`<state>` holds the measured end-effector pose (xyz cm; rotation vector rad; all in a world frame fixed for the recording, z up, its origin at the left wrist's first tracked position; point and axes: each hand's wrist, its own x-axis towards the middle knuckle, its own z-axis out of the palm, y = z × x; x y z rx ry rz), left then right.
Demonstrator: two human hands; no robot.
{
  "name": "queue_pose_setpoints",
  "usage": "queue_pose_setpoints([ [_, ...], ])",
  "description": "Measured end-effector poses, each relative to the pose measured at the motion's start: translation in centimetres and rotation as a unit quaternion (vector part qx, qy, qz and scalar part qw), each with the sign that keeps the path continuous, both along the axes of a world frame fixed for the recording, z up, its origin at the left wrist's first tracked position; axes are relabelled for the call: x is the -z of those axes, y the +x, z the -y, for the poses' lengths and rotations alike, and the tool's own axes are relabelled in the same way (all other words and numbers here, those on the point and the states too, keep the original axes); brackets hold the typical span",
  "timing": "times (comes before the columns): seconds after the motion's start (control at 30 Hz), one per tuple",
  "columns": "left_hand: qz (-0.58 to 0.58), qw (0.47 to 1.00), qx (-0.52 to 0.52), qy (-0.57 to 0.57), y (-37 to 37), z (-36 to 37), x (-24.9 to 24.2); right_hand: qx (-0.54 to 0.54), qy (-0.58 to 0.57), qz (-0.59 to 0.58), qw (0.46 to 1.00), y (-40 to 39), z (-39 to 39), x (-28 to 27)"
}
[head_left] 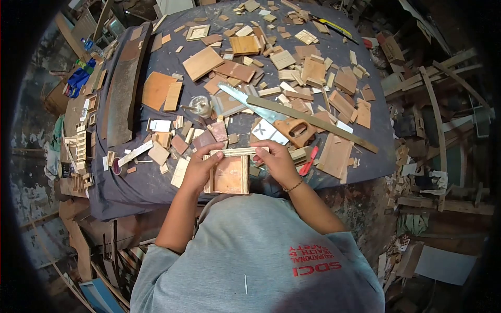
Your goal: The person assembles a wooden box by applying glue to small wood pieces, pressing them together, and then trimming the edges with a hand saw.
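Note:
A small square wooden frame point(229, 175) with a reddish-brown inner panel is near my body at the table's front edge. Across its top lies a light wooden strip point(239, 152), which extends past the frame on the right. My left hand point(201, 168) is closed round the strip's left end and the frame's upper left corner, thumb on top. At the strip's right end, my right hand point(275, 160) pinches it between thumb and fingers. Parts of the fingers are hidden behind the wood.
A handsaw point(295, 131) lies beyond my right hand, under a long wooden strip point(313, 122). Around them are many wood offcuts, a glass jar point(200, 106), a red-handled tool point(309, 160) and a long dark board point(125, 94) on the dark cloth point(141, 180).

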<state>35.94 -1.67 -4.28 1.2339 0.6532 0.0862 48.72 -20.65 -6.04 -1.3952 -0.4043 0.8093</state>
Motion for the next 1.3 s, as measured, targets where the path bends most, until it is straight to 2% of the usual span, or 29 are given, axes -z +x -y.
queue_pose_setpoints([
  [0.2,-0.016,1.000,0.010,-0.017,3.0,2.5,0.2,0.005,0.029,0.002,1.000,2.6,2.8,0.7],
  [0.33,-0.028,0.999,0.011,-0.034,4.4,3.2,0.6,-0.014,0.008,-0.017,1.000,4.3,4.2,0.8],
  [0.4,-0.026,0.999,-0.001,-0.019,4.7,3.1,0.8,-0.052,0.013,0.001,0.999,5.3,4.6,1.0],
  [0.47,-0.012,0.998,-0.052,-0.045,4.7,2.9,0.5,-0.052,0.029,-0.001,0.998,6.3,4.6,1.2],
  [0.5,-0.009,0.997,-0.076,-0.020,4.2,2.2,0.9,-0.026,0.016,0.008,1.000,7.2,4.6,0.8],
  [0.57,-0.024,0.988,-0.141,0.053,2.2,0.0,1.4,-0.018,0.001,0.038,0.999,9.0,4.4,1.2],
  [0.67,0.047,0.963,-0.264,0.035,-2.8,-3.1,1.0,-0.086,-0.049,0.038,0.994,10.5,3.2,2.9],
  [0.73,0.042,0.943,-0.325,0.065,-7.8,-5.5,0.6,-0.087,-0.024,0.026,0.996,9.8,1.1,4.5],
  [0.87,0.007,0.880,-0.459,0.123,-17.8,-7.3,0.9,-0.182,-0.099,0.073,0.976,6.8,-2.9,6.5],
  [0.93,0.011,0.868,-0.480,0.124,-20.5,-6.8,1.3,-0.225,-0.142,0.130,0.955,4.6,-4.8,7.6],
  [1.0,0.017,0.881,-0.470,0.059,-21.8,-6.1,2.6,-0.245,-0.129,0.131,0.952,2.3,-6.7,7.5],
  [1.07,-0.021,0.871,-0.488,0.043,-22.0,-5.4,4.9,-0.279,-0.180,0.159,0.930,0.1,-8.8,7.1],
  [1.13,-0.020,0.887,-0.461,0.012,-23.0,-5.8,8.5,-0.284,-0.147,0.169,0.932,-1.8,-10.8,9.1],
  [1.3,0.000,0.885,-0.458,-0.076,-23.0,-7.9,10.5,-0.286,-0.110,0.228,0.924,-5.7,-17.8,10.7],
])
